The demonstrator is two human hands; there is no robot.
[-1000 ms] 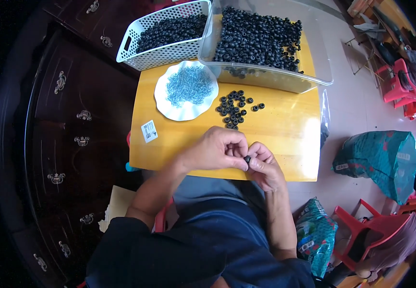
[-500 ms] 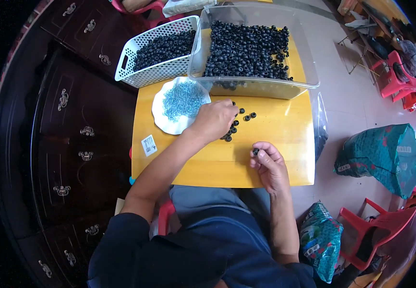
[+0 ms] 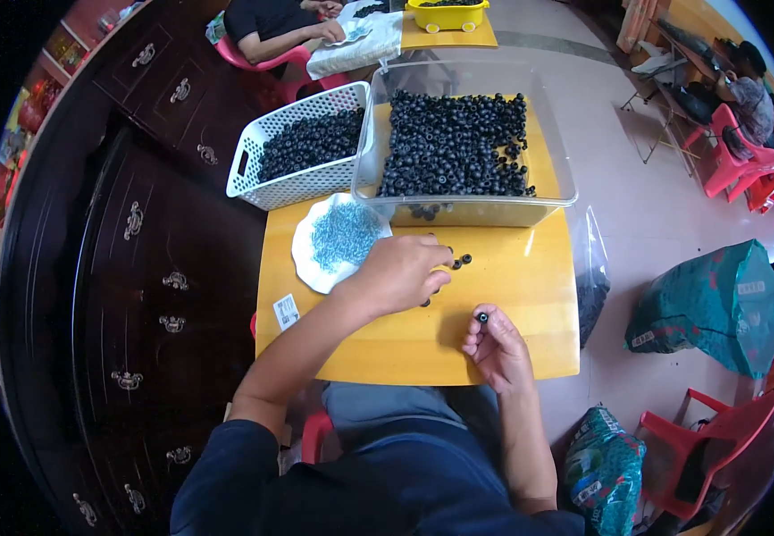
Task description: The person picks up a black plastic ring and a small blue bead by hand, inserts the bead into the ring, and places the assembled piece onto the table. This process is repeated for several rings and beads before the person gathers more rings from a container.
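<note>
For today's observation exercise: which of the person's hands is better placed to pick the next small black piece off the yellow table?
Probably the left hand: it lies over the loose black pieces by the white plate. The right hand sits nearer the body, already pinching one black piece in its fingertips.

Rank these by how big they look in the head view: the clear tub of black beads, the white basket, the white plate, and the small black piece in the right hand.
1. clear tub
2. white basket, though it sits farther off
3. white plate
4. small black piece, pinched in the right hand
</note>
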